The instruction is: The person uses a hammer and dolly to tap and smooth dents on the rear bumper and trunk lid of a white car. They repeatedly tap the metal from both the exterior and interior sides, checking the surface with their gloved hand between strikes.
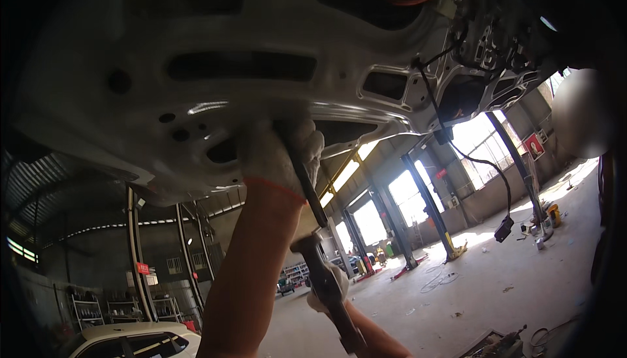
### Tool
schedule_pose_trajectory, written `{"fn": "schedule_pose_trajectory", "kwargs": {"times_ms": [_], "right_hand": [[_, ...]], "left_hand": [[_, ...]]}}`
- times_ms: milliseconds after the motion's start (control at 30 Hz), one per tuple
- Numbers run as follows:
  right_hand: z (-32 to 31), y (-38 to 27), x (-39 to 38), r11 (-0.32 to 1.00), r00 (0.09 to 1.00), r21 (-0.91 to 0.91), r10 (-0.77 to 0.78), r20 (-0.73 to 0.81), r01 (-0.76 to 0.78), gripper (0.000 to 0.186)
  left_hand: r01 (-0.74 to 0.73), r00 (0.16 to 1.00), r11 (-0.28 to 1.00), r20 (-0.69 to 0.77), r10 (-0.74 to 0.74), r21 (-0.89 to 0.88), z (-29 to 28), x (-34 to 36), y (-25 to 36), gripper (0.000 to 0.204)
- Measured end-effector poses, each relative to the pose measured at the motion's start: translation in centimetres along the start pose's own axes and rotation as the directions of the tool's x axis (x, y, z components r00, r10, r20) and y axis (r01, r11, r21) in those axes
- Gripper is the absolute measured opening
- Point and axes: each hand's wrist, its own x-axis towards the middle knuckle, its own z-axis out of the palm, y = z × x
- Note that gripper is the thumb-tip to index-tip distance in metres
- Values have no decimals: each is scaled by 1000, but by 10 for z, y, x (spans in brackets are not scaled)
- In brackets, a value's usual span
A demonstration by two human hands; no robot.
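Overhead spreads the grey metal inner side of a raised vehicle panel (261, 93), with several holes and slots. My left hand (277, 152), in a white glove with an orange cuff edge, is closed around a dark bar (308, 185) up against this panel. The bar's upper end is lost in shadow at the panel. Lower down, my right hand (336, 286), also gloved, grips a hammer (330, 293), whose head sits close to the bar's lower end. Whether the two touch I cannot tell. Part of the right hand is hidden behind the hammer.
A black cable with a connector (503, 229) dangles at the right. Lift posts (428, 208) stand along the windowed wall. A white car (134, 340) is at lower left, near shelves (87, 309). A yellow bucket (554, 214) stands on the floor (483, 280) at far right.
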Motion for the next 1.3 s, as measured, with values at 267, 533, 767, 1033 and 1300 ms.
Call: {"fn": "schedule_pose_trajectory", "kwargs": {"times_ms": [267,533,767,1033,1300], "right_hand": [[13,30,-2,980,962,156,-84,-259,128,24],[-17,44,-27,818,912,433,409,27,-379,18],[-9,31,-24,978,997,208,40,-58,-27,24],[-25,24,-4,999,1000,-44,-31,4,31,27],[-41,13,8,974,963,-194,161,214,-120,25]], "left_hand": [[-6,998,997,-58,10,73,18,0,4,25],[-58,997,991,-52,65,121,18,1,-1,29],[-56,996,997,-70,59,50,14,6,-3,35],[-117,990,980,-62,129,163,1,12,-9,52],[-35,996,981,-79,51,191,5,11,-6,37]]}}
